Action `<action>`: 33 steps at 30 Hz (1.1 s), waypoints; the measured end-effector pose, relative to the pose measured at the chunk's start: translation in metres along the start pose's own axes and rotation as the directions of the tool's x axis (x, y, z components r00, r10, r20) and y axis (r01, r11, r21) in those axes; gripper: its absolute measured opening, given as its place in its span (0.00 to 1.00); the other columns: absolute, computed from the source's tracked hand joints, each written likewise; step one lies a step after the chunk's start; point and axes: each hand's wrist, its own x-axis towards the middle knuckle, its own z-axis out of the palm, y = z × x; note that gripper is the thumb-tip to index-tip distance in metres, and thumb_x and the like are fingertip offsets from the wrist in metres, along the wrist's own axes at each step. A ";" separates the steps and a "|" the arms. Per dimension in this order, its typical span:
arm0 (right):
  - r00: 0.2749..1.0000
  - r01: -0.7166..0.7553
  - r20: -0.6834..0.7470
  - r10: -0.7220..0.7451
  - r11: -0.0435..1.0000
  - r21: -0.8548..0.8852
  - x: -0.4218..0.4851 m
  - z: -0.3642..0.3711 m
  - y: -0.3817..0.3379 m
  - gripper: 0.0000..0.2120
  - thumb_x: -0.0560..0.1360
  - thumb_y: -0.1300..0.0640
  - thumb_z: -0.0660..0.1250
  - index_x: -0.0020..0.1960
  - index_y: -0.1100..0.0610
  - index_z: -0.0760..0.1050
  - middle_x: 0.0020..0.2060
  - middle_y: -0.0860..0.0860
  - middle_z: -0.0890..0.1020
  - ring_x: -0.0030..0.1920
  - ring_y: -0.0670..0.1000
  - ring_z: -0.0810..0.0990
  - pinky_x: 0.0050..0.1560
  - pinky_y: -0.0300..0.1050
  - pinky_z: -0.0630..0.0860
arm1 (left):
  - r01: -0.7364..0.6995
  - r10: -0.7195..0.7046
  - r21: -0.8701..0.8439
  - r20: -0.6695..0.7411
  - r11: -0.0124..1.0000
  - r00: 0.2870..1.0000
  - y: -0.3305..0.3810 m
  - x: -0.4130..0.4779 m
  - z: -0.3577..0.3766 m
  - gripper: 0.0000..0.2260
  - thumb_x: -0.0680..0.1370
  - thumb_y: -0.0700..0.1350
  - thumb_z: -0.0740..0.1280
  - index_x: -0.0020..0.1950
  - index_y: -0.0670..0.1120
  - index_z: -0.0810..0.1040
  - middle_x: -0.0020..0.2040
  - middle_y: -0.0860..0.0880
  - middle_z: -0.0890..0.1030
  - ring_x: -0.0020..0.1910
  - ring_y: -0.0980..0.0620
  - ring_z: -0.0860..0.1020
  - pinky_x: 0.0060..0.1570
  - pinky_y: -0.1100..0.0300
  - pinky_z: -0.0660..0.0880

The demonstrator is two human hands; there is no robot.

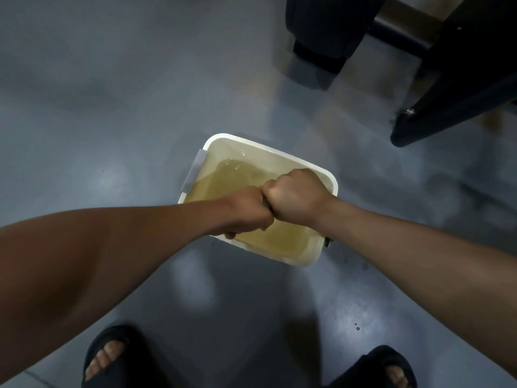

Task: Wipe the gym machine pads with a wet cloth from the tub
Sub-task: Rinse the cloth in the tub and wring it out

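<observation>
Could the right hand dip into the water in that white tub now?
Probably yes. The tub is open on top and the right hand is right above the water, nothing between. It is clenched, against the left hand, on what looks like a dark cloth, so that would go in too.

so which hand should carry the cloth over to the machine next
Right, probably. The right hand is nearer the dark machine at upper right; the left hand would cross the tub. Both fists grip the cloth, barely showing between them.

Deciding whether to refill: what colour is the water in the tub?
Water looks murky yellowish-brown; head view.
</observation>
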 end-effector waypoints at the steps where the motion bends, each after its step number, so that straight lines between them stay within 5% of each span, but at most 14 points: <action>1: 1.000 0.014 -0.013 -0.014 1.000 -0.001 0.000 -0.001 0.001 0.10 0.78 0.50 0.62 0.52 0.54 0.79 0.43 0.53 0.85 0.39 0.60 0.80 0.36 0.46 0.66 | 0.010 -0.008 -0.082 0.027 0.997 1.000 0.000 -0.002 0.000 0.06 0.72 0.36 0.66 0.41 0.44 0.70 0.25 0.48 0.62 0.22 0.50 0.60 0.26 0.60 0.62; 4: 0.994 0.041 -0.100 -0.040 0.999 0.009 0.004 -0.002 0.005 0.11 0.80 0.50 0.61 0.48 0.55 0.79 0.39 0.55 0.84 0.37 0.62 0.82 0.33 0.45 0.64 | 0.028 -0.019 -0.206 0.045 0.978 0.999 0.001 -0.005 -0.001 0.07 0.71 0.34 0.66 0.43 0.43 0.69 0.27 0.49 0.59 0.23 0.50 0.58 0.27 0.61 0.58; 8: 0.941 0.076 -0.334 -0.059 0.996 0.037 0.006 0.001 0.010 0.11 0.69 0.56 0.68 0.30 0.58 0.74 0.19 0.55 0.74 0.16 0.58 0.70 0.27 0.39 0.61 | 0.038 -0.023 -0.298 0.054 0.954 0.998 0.003 -0.009 0.001 0.03 0.71 0.34 0.64 0.41 0.41 0.72 0.26 0.49 0.58 0.22 0.51 0.58 0.27 0.61 0.57; 15: 0.892 0.083 -0.447 -0.065 0.996 0.021 0.013 0.006 0.013 0.21 0.77 0.54 0.56 0.29 0.59 0.74 0.18 0.54 0.73 0.16 0.57 0.69 0.28 0.38 0.61 | 0.071 -0.019 -0.390 0.135 0.918 0.991 0.004 -0.016 -0.004 0.07 0.73 0.35 0.63 0.37 0.44 0.69 0.28 0.48 0.57 0.26 0.50 0.55 0.29 0.60 0.53; 21: 0.893 0.075 -0.442 -0.080 0.997 -0.027 0.019 -0.004 0.019 0.14 0.72 0.58 0.73 0.31 0.60 0.72 0.20 0.56 0.75 0.16 0.58 0.70 0.26 0.40 0.64 | 0.046 0.054 -0.453 0.204 0.891 0.977 0.008 -0.019 -0.019 0.21 0.74 0.36 0.63 0.30 0.52 0.55 0.30 0.49 0.51 0.28 0.50 0.50 0.28 0.61 0.49; 25: 0.856 0.027 -0.516 -0.040 0.999 -0.034 0.023 -0.012 0.020 0.11 0.73 0.54 0.63 0.34 0.58 0.76 0.23 0.55 0.77 0.20 0.60 0.74 0.28 0.42 0.65 | 0.025 0.066 -0.390 0.219 0.920 0.974 0.010 -0.018 -0.035 0.22 0.76 0.39 0.64 0.27 0.52 0.58 0.28 0.49 0.53 0.27 0.51 0.51 0.27 0.61 0.50; 27: 0.974 -0.016 -0.226 0.019 1.000 0.015 0.022 -0.006 0.016 0.10 0.74 0.52 0.62 0.43 0.55 0.79 0.34 0.56 0.82 0.33 0.62 0.82 0.32 0.45 0.69 | -0.085 0.089 -0.037 0.110 0.996 0.990 0.005 -0.010 -0.037 0.16 0.77 0.41 0.65 0.31 0.50 0.66 0.28 0.48 0.65 0.25 0.49 0.63 0.25 0.60 0.63; 29: 0.962 -0.131 0.263 0.078 0.973 0.191 0.019 0.003 0.006 0.09 0.75 0.50 0.65 0.53 0.52 0.75 0.43 0.53 0.82 0.43 0.60 0.82 0.39 0.48 0.77 | -0.139 0.154 0.475 0.007 0.869 0.988 -0.002 -0.004 -0.032 0.06 0.79 0.43 0.63 0.43 0.49 0.74 0.42 0.47 0.80 0.38 0.46 0.77 0.41 0.54 0.76; 31: 0.888 -0.215 0.458 0.026 0.905 0.366 0.015 0.007 0.000 0.17 0.75 0.50 0.69 0.56 0.52 0.63 0.47 0.52 0.81 0.45 0.56 0.80 0.45 0.51 0.80 | -0.121 0.157 0.557 -0.017 0.821 0.987 -0.013 0.004 -0.021 0.09 0.81 0.43 0.61 0.59 0.49 0.78 0.54 0.49 0.80 0.52 0.46 0.78 0.50 0.55 0.73; 33: 0.918 -0.247 0.397 0.019 0.810 0.532 0.010 0.001 0.002 0.19 0.75 0.52 0.70 0.56 0.54 0.61 0.45 0.53 0.80 0.44 0.55 0.80 0.41 0.50 0.78 | -0.136 0.176 0.434 -0.054 0.891 0.983 -0.020 0.009 -0.020 0.10 0.80 0.43 0.62 0.61 0.48 0.74 0.55 0.47 0.80 0.52 0.46 0.78 0.49 0.56 0.73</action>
